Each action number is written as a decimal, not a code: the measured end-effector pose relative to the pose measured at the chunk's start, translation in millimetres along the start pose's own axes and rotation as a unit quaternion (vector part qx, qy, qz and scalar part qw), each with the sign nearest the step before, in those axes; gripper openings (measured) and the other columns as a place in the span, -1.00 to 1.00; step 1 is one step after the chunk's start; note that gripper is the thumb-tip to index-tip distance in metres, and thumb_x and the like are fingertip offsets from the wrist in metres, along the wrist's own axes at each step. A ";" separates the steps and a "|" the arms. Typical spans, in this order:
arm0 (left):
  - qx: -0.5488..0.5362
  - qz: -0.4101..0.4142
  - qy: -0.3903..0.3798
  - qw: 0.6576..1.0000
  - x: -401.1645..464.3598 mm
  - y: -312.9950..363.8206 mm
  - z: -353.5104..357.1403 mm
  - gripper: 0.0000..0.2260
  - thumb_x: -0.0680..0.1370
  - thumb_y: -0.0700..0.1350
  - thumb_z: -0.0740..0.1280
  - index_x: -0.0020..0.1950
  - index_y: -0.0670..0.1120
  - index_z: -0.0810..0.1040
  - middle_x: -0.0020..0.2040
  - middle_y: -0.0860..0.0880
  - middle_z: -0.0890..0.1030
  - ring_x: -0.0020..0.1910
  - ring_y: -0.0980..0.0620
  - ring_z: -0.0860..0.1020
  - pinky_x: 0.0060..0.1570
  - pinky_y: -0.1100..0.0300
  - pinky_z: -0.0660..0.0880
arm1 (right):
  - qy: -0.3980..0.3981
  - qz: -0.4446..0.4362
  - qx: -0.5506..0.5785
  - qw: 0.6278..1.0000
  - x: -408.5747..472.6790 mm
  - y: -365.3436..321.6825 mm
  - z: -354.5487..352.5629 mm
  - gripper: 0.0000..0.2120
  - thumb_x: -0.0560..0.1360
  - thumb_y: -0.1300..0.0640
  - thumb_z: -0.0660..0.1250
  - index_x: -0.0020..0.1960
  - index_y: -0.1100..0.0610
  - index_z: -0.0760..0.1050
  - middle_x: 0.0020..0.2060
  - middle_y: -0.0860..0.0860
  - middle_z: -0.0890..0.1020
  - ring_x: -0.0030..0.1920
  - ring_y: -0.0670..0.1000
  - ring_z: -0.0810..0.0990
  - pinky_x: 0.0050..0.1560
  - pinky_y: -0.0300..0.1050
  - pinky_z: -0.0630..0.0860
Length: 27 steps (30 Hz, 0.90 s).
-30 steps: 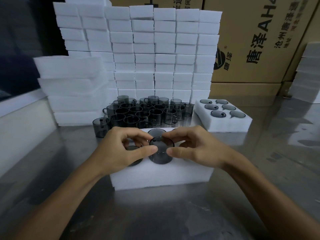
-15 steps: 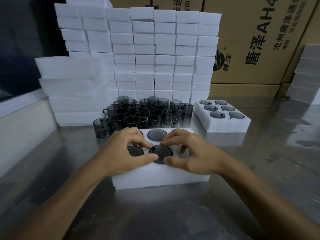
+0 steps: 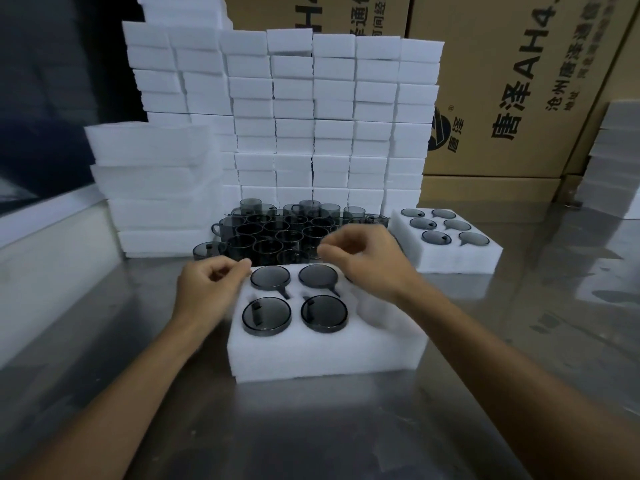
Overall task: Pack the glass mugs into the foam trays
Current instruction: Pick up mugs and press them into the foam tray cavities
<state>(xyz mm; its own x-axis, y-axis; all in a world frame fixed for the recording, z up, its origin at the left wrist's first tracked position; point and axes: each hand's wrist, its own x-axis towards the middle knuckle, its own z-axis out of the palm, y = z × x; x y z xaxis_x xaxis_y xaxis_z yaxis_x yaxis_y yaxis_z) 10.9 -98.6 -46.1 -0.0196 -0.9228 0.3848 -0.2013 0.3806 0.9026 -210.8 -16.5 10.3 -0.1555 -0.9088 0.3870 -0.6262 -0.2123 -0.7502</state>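
Here four smoky glass mugs (image 3: 266,319) sit sunk in the near foam tray (image 3: 325,355); the left hand (image 3: 207,289) and right hand (image 3: 370,261), loosely curled and empty, hover over its far edge.

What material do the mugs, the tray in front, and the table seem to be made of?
Mugs: smoky grey glass, glossy, since the handle shows through the base. Tray: white foam, matte, with soft, rough edges. Table: probably stainless steel, brushed, because it gives dull, blurred reflections.

Left hand (image 3: 207,289), right hand (image 3: 367,261) loosely curled
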 end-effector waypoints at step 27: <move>0.023 0.046 0.000 0.999 0.4 -0.1 -0.4 -0.85 0.48 -0.15 0.46 -0.29 -0.01 0.64 -0.30 0.10 0.65 -0.31 0.18 0.56 -0.18 0.20 0.50 | 0.080 0.105 -0.202 0.970 70.8 -19.0 -2.7 -0.72 0.42 0.00 0.38 -0.22 0.24 0.61 -0.32 0.10 0.66 -0.29 0.09 0.60 -0.22 -0.07 0.61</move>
<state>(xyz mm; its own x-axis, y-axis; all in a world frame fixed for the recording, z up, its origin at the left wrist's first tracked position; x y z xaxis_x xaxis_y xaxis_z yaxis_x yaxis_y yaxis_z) 11.3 -98.9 -46.0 -0.0393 -0.8842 0.4654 -0.2437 0.4602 0.8537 -212.0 -75.8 53.4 -0.4088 -0.8422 0.3517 -0.8110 0.1585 -0.5631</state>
